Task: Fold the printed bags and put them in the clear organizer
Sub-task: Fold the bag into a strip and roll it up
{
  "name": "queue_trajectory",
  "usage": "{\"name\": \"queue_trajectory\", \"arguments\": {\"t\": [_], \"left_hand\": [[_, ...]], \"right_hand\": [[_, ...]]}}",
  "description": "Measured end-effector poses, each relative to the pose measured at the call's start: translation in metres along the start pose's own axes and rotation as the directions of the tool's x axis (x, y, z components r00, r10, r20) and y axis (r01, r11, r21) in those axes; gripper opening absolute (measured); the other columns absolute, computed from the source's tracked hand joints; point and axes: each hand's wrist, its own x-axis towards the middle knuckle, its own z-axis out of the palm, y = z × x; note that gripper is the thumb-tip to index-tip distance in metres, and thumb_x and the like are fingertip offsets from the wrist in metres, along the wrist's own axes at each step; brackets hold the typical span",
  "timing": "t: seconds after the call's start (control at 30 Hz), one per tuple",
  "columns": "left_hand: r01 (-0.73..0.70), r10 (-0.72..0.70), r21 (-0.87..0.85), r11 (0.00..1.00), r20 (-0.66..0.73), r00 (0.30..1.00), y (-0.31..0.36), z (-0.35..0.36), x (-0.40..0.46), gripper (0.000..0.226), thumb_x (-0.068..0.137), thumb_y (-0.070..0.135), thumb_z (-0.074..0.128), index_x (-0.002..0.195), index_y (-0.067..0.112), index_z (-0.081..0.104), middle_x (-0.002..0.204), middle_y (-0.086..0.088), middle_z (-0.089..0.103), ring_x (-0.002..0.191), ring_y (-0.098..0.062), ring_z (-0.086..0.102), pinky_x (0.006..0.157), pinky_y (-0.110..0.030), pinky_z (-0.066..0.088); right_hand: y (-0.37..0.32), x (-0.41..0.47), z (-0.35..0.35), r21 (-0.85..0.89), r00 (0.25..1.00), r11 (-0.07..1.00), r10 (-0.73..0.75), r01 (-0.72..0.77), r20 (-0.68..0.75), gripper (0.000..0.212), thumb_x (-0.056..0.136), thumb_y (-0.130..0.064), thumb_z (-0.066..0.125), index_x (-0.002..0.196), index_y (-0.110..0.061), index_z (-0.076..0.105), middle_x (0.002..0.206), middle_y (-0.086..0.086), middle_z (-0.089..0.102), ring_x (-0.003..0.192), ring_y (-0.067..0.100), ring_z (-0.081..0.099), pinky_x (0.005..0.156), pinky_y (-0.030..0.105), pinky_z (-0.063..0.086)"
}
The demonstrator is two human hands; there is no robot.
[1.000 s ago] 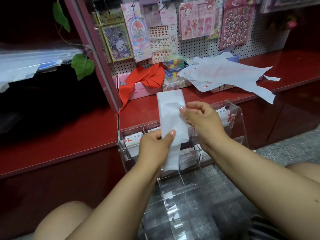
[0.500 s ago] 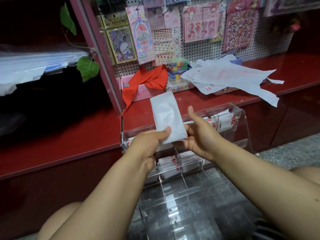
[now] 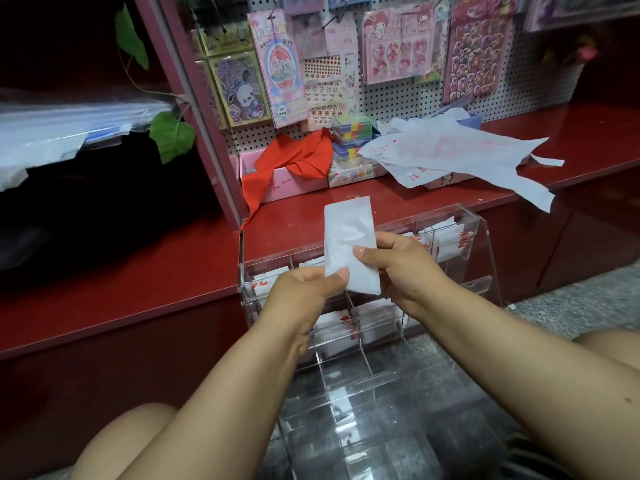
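Left hand (image 3: 304,289) pinches the lower left edge of the folded bag (image 3: 349,244) between thumb and fingers; right hand (image 3: 401,265) pinches its right edge, thumb on the front face. The bag is held above the clear organizer (image 3: 481,258), long axis near upright, top tilted slightly left. Unfolded printed bags (image 3: 460,150) lie on the red shelf (image 3: 145,271) behind, beside a red cloth (image 3: 294,157).

Organizer (image 3: 483,237) top row packed w/ folded bags (image 3: 446,239)
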Motion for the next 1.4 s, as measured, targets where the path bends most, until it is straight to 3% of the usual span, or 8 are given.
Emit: {"name": "queue_trajectory", "arguments": {"t": [0.2, 0.3, 0.43, 0.6, 0.73, 1.07, 1.2, 1.4], "left_hand": [[0.121, -0.121, 0.091, 0.988, -0.006, 0.993, 0.017, -0.010, 0.006, 0.027, 0.080, 0.044, 0.073, 0.083, 0.018, 0.067, 0.074, 0.008, 0.071, 0.077, 0.000, 0.060, 0.078, -0.026, 0.048], [0.222, -0.230, 0.103, 0.970, 0.079, 0.970, 0.024, -0.016, 0.009, 0.030, 0.080, 0.044, 0.073, 0.071, 0.021, 0.058, 0.047, 0.010, 0.048, 0.037, 0.000, 0.034, 0.040, -0.016, 0.029], [0.249, -0.249, 0.018, 0.968, 0.147, 0.957, 0.028, -0.020, 0.011, 0.026, 0.089, 0.029, 0.068, 0.071, 0.020, 0.051, 0.040, 0.009, 0.034, 0.029, -0.003, 0.017, 0.038, -0.013, 0.007], [0.012, -0.013, 0.049, 0.999, 0.030, 0.999, 0.021, -0.017, 0.014, 0.027, 0.090, 0.023, 0.068, 0.069, 0.011, 0.056, 0.047, 0.000, 0.053, 0.031, -0.005, 0.025, 0.035, -0.012, 0.017], [-0.116, 0.114, 0.130, 0.985, 0.026, 0.993, 0.015, -0.013, 0.012, 0.019, 0.092, 0.018, 0.066, 0.078, 0.004, 0.066, 0.058, -0.002, 0.067, 0.035, -0.005, 0.038, 0.035, -0.014, 0.029], [-0.144, 0.143, -0.060, 0.988, -0.026, 0.989, 0.005, -0.008, 0.020, 0.014, 0.085, 0.012, 0.073, 0.072, 0.007, 0.069, 0.065, -0.002, 0.070, 0.067, -0.015, 0.066, 0.061, -0.021, 0.057], [-0.226, 0.227, -0.049, 0.973, 0.017, 0.974, 0.002, 0.001, 0.016, 0.017, 0.085, 0.013, 0.073, 0.068, 0.010, 0.071, 0.070, -0.004, 0.071, 0.069, -0.015, 0.065, 0.082, -0.037, 0.057], [-0.307, 0.305, -0.033, 0.951, -0.061, 0.950, -0.005, 0.010, 0.025, 0.036, 0.077, 0.037, 0.074, 0.074, 0.001, 0.066, 0.076, -0.024, 0.065, 0.071, -0.025, 0.053, 0.072, -0.046, 0.049]], "right_hand": [[0.000, 0.002, -0.002, -0.025, 0.994, 0.995, -0.097, 0.098, 0.041, 0.038, 0.084, 0.006, 0.064, 0.119, -0.006, 0.060, 0.108, 0.013, 0.071, 0.092, 0.024, 0.070, 0.074, 0.033, 0.058], [0.002, -0.001, -0.001, -0.163, 0.984, 0.973, -0.152, 0.166, 0.093, 0.040, 0.083, 0.005, 0.065, 0.120, -0.010, 0.059, 0.105, 0.016, 0.071, 0.094, 0.028, 0.069, 0.077, 0.037, 0.059], [0.002, -0.003, 0.000, -0.288, 0.965, 0.926, -0.203, 0.245, 0.166, 0.044, 0.082, 0.004, 0.068, 0.120, -0.017, 0.057, 0.091, 0.007, 0.072, 0.086, 0.019, 0.067, 0.080, 0.039, 0.055], [0.000, 0.002, -0.002, -0.603, 0.974, 0.777, -0.226, 0.182, 0.003, 0.042, 0.078, -0.030, 0.077, 0.113, -0.022, 0.056, 0.064, -0.008, 0.055, 0.054, 0.000, 0.051, 0.057, 0.020, 0.042], [-0.004, 0.000, -0.002, -0.326, 0.998, 0.945, -0.013, 0.031, 0.055, 0.017, 0.087, -0.025, 0.068, 0.098, -0.013, 0.064, 0.048, -0.005, 0.052, 0.040, 0.006, 0.044, 0.040, 0.016, 0.034], [-0.003, 0.001, -0.006, -0.148, 0.994, 0.985, -0.078, 0.088, 0.073, 0.015, 0.086, -0.018, 0.066, 0.076, -0.008, 0.063, 0.053, -0.005, 0.057, 0.053, 0.009, 0.057, 0.067, 0.025, 0.056], [-0.002, 0.002, -0.009, -0.224, 0.984, 0.959, -0.177, 0.172, -0.002, 0.023, 0.086, -0.013, 0.068, 0.065, -0.008, 0.061, 0.052, -0.007, 0.055, 0.049, 0.001, 0.051, 0.055, 0.012, 0.045], [-0.002, 0.003, -0.017, -0.340, 0.983, 0.923, -0.181, 0.177, 0.021, 0.023, 0.084, -0.009, 0.070, 0.063, -0.005, 0.061, 0.049, -0.010, 0.054, 0.046, -0.002, 0.047, 0.054, 0.009, 0.041]]}}
